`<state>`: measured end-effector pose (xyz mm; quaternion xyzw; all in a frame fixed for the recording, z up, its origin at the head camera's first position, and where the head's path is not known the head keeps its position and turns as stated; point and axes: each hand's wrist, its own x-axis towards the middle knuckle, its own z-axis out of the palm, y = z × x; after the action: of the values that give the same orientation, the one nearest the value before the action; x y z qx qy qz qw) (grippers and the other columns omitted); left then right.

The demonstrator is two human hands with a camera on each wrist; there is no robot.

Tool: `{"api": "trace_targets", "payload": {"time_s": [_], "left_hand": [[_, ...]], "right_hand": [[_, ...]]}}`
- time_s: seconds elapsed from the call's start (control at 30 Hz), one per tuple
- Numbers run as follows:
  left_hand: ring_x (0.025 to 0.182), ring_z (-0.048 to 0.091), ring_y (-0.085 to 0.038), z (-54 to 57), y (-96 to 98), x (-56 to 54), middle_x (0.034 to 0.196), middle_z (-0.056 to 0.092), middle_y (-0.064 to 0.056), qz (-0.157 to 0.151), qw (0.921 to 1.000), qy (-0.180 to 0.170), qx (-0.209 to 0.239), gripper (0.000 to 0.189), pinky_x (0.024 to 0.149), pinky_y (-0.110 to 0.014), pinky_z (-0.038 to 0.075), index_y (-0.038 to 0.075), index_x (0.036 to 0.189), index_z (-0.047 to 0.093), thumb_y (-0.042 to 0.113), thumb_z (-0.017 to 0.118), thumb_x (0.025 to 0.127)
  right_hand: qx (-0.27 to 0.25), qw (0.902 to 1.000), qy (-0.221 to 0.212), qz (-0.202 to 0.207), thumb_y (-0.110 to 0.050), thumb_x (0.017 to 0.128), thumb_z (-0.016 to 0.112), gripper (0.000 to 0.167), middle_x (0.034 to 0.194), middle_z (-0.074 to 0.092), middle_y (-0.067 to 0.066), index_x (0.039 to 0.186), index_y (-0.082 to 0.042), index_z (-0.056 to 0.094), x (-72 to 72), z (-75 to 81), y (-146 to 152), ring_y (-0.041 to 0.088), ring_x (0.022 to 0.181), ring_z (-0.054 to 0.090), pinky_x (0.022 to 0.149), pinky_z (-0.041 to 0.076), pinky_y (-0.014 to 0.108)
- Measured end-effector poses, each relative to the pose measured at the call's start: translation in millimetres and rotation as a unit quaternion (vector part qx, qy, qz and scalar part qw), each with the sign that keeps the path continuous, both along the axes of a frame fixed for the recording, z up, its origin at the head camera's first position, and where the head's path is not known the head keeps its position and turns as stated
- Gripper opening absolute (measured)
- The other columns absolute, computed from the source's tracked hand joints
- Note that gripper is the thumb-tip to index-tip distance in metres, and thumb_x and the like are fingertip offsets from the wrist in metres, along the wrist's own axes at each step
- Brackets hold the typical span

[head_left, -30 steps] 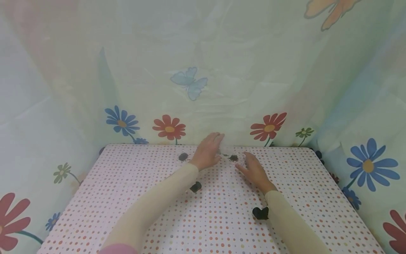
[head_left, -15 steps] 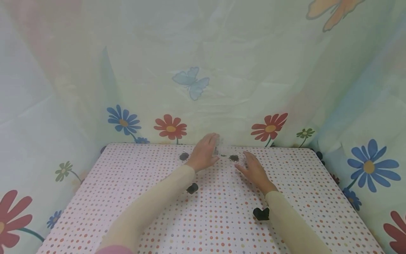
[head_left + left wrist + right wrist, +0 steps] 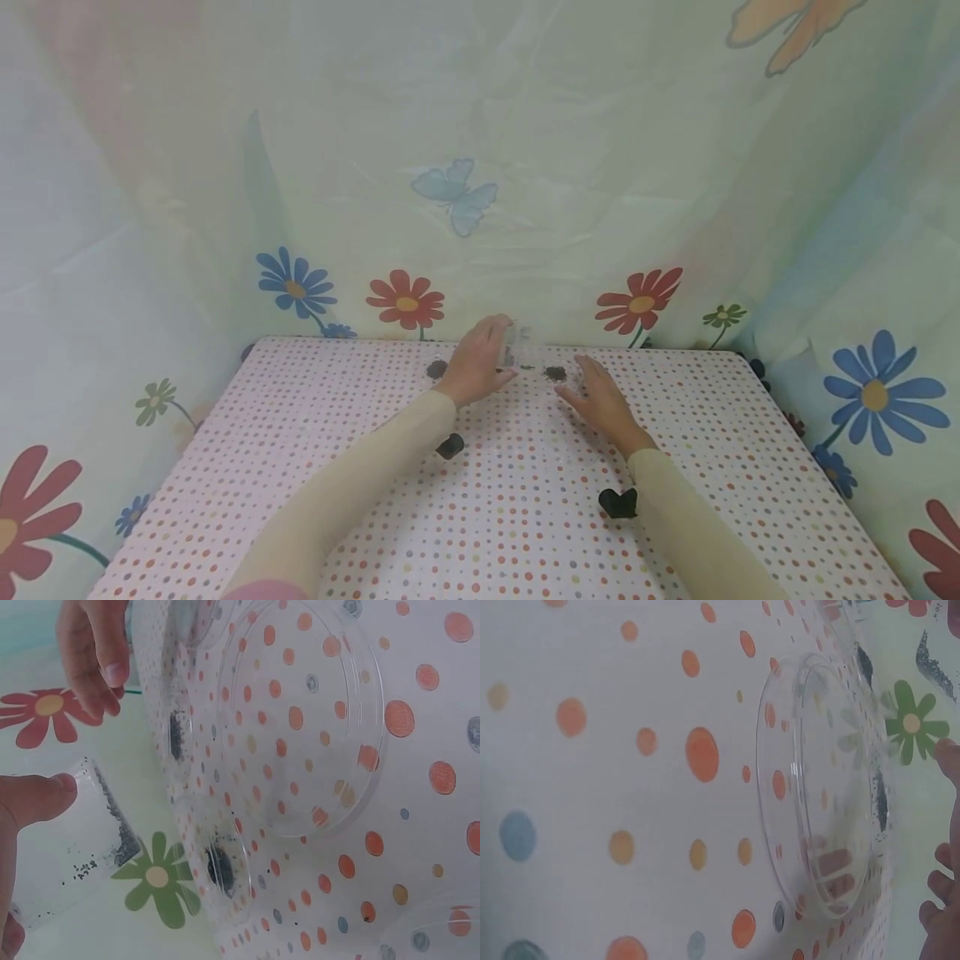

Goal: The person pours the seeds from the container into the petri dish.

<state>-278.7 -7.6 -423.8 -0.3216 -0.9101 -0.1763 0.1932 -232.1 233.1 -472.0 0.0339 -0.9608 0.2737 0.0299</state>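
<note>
My left hand point(image 3: 476, 362) pinches a small clear plastic bag point(image 3: 60, 862) at the far side of the table. Tiny black grains like seeds lie along one edge of the bag, and a few cling to its side. Beyond it, my right hand point(image 3: 600, 404) is held with fingers loosely extended and holds nothing. Between and beside the hands stand clear round dishes. One dish point(image 3: 238, 896) has a small dark pile point(image 3: 219, 868) in it, and another dark pile point(image 3: 176, 735) sits farther along. A larger clear dish point(image 3: 379, 712) shows only the tablecloth through it.
The white tablecloth point(image 3: 495, 533) has coloured dots. A pale curtain point(image 3: 570, 208) with printed flowers and butterflies stands right behind the table's far edge. Black heart-shaped pieces point(image 3: 618, 503) show next to both sleeves.
The left hand has shifted slightly left and turned, bringing more of the clear bag into sight beside its fingers. The right hand stays nearly in place.
</note>
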Motion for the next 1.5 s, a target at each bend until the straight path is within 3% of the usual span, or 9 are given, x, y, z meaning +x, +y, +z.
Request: {"api": "trace_targets", "payload": {"time_s": [0.77, 1.2, 1.5], "left_hand": [[0.132, 0.044, -0.019, -0.4, -15.6, -0.4, 0.139, 0.046, -0.005, 0.016, 0.9984, 0.049, 0.026, 0.082, 0.111, -0.034, 0.042, 0.010, 0.138, 0.035, 0.028, 0.083, 0.073], [0.137, 0.039, -0.021, 0.8, -25.4, 0.2, 0.145, 0.041, -0.006, 0.028, 0.9979, 0.044, 0.038, 0.079, 0.116, -0.035, 0.036, 0.009, 0.138, 0.036, 0.022, 0.082, 0.075], [0.137, 0.039, -0.022, 4.7, -33.6, 0.6, 0.145, 0.040, -0.009, 0.037, 0.9973, 0.059, 0.025, 0.083, 0.116, -0.035, 0.035, 0.009, 0.139, 0.034, 0.022, 0.083, 0.073]], "right_hand": [[0.002, 0.9998, 0.017, 0.012, -0.042, 0.094, 0.059, 0.075, 0.156, 0.025, 0.023, 0.150, -0.004, 0.026, 0.1, 5.4, -13.1, 0.042, 0.144, 0.025, 0.116, 0.025, 0.059], [0.000, 0.9997, 0.022, 0.011, -0.042, 0.093, 0.060, 0.076, 0.156, 0.026, 0.023, 0.150, -0.004, 0.027, -5.7, 3.0, -20.7, 0.042, 0.144, 0.024, 0.117, 0.024, 0.058], [0.010, 0.9993, 0.027, 0.023, -0.044, 0.093, 0.060, 0.077, 0.156, 0.027, 0.022, 0.150, -0.004, 0.028, -6.1, 5.6, -26.4, 0.041, 0.144, 0.025, 0.117, 0.025, 0.058]]}}
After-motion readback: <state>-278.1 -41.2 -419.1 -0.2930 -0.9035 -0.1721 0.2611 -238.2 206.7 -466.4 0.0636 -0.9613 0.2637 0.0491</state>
